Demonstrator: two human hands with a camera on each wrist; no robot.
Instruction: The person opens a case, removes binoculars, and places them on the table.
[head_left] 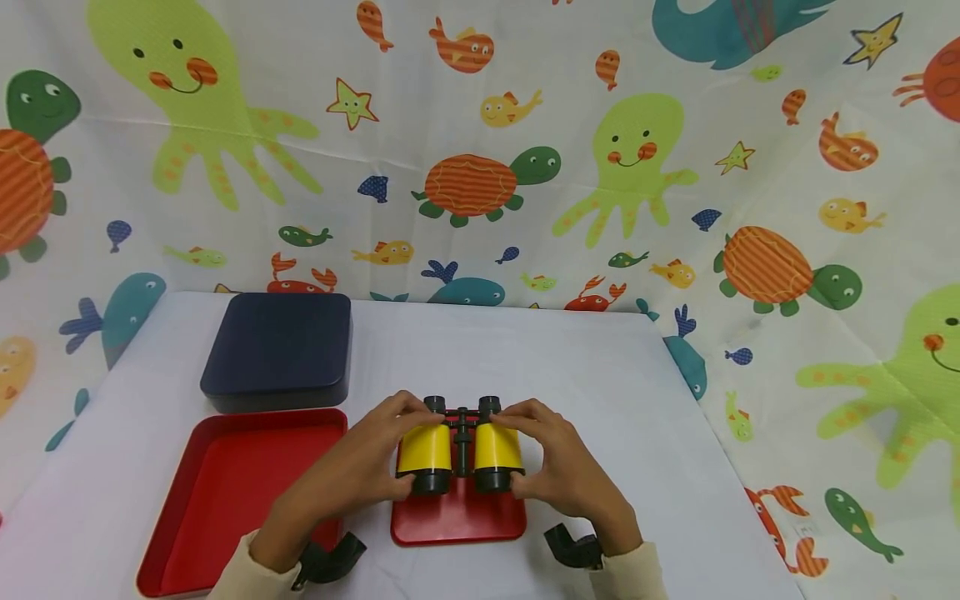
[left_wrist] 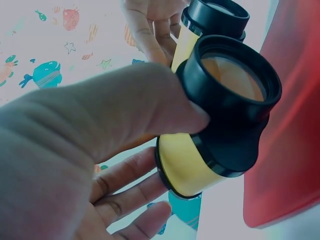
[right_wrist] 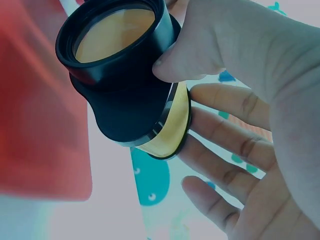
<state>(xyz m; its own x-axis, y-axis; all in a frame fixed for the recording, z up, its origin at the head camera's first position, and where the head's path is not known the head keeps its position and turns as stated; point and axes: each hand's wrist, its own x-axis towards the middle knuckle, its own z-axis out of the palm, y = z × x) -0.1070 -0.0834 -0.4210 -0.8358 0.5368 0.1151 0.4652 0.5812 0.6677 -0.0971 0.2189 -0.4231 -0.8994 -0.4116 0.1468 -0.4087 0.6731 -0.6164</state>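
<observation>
A pair of yellow and black binoculars (head_left: 462, 442) is in both hands over a small red tray-like piece (head_left: 459, 529) in the head view. My left hand (head_left: 360, 458) grips the left barrel, thumb at the wide lens end and fingertips toward the eyepiece. On the other barrel, my right hand (head_left: 566, 458) holds in the same way. The left wrist view shows the thumb (left_wrist: 165, 107) pressed against the black lens housing (left_wrist: 230, 145). In the right wrist view the lens (right_wrist: 117, 37) faces the camera, with several fingers (right_wrist: 225, 135) spread behind the yellow barrel.
Left of the hands lies a larger, shallow red tray (head_left: 225, 475) with a raised rim. Behind it sits a dark navy box (head_left: 281, 346). White cloth (head_left: 585, 358) covers the table, and a sea-animal printed curtain (head_left: 420, 108) hangs along the back and sides.
</observation>
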